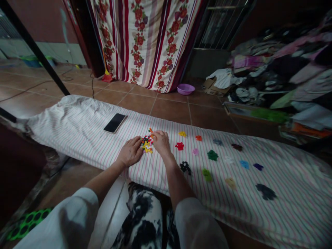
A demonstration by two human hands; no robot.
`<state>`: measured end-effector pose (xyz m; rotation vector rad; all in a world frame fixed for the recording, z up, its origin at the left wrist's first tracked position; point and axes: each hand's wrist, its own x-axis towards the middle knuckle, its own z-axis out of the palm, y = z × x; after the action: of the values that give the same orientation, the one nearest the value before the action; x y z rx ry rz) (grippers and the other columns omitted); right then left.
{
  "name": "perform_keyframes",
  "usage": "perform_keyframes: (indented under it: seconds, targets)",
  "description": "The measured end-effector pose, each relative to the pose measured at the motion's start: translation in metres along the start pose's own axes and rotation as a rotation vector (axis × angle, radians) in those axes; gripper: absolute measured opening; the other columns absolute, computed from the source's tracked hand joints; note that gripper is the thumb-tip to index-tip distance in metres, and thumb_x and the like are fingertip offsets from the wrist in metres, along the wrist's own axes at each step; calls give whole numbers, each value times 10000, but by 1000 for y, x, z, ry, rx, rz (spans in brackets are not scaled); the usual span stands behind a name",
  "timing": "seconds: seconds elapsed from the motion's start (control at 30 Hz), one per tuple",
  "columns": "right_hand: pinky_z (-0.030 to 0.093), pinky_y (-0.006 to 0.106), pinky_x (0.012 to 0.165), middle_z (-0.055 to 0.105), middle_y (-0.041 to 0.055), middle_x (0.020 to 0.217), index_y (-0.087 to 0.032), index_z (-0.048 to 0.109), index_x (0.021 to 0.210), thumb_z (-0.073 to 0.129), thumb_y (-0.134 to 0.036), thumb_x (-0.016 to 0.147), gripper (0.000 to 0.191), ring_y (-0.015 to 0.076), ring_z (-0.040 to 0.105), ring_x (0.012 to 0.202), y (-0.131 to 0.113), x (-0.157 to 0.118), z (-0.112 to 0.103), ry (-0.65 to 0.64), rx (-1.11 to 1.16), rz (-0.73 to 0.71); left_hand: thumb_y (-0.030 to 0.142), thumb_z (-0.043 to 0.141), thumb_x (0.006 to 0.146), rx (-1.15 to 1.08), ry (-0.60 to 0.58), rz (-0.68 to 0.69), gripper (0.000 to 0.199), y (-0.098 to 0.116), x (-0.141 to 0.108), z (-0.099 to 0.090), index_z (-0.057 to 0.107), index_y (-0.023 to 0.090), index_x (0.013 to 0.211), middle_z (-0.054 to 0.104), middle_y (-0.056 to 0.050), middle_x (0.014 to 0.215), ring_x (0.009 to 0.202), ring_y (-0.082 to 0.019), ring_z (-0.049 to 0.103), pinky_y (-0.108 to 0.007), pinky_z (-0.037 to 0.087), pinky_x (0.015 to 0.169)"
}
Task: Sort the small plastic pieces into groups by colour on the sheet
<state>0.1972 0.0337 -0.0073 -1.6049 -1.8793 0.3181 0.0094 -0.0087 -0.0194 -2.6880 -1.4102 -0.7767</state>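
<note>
A mixed heap of small coloured pieces (pixel 147 144), too small for me to tell their kind, lies on a striped cloth (pixel 155 119). Flat against the left side of this heap rests my left hand (pixel 130 151), its fingers stretched out. My right hand (pixel 162 142) is at the heap's right edge, fingers curled together over the pieces; what they pinch, if anything, is hidden. Sorted by colour, separate small piles lie to the right, among them a red pile (pixel 179 146), a yellow pile (pixel 182 134), a black pile (pixel 185 167) and a dark green pile (pixel 212 155).
A phone (pixel 115 123) lies on the cloth left of the heap. Further right are a lime green pile (pixel 206 175) and a dark grey pile (pixel 266 192). Beyond, on the tiled floor, stand a purple basin (pixel 185 89) and heaped clothes (pixel 280 65) near a floral curtain (pixel 150 41).
</note>
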Motion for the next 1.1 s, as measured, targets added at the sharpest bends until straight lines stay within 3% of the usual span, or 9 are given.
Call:
perform_keyframes:
  seconds: [0.2,0.73,0.93,1.1]
  targets:
    - [363,339,938,672,72,1079,-222,726,1035,432,-139,890,338,217,516,1036,8,5,3,-2,-58,52,297,384,931,8,11,-10,410,3,1,-3,547,112,1259,578,-175,1306,1286,-268,486,-457,454,1048]
    - [359,357,940,640,81,1102,-236,728,1031,510,-195,896,260,240,476,1046,-2,5,16,50,-64,1,299,425,914,17,33,-30,383,2,0,1,548,118,1228,558,-183,1330,1274,-268,501,-459,451,1050]
    - [369,353,931,657,77,1125,-229,678,1158,461,-143,895,352,229,507,1037,2,10,22,66,-33,-31,295,437,915,16,33,-30,379,3,1,2,560,101,1217,569,-190,1313,1280,-266,494,-447,442,1062]
    - [362,354,932,684,68,1078,-230,724,1017,442,-101,867,344,226,525,1028,11,12,15,134,-45,58,296,428,916,8,42,-25,385,3,1,1,562,99,1218,573,-192,1308,1282,-273,493,-454,460,1044]
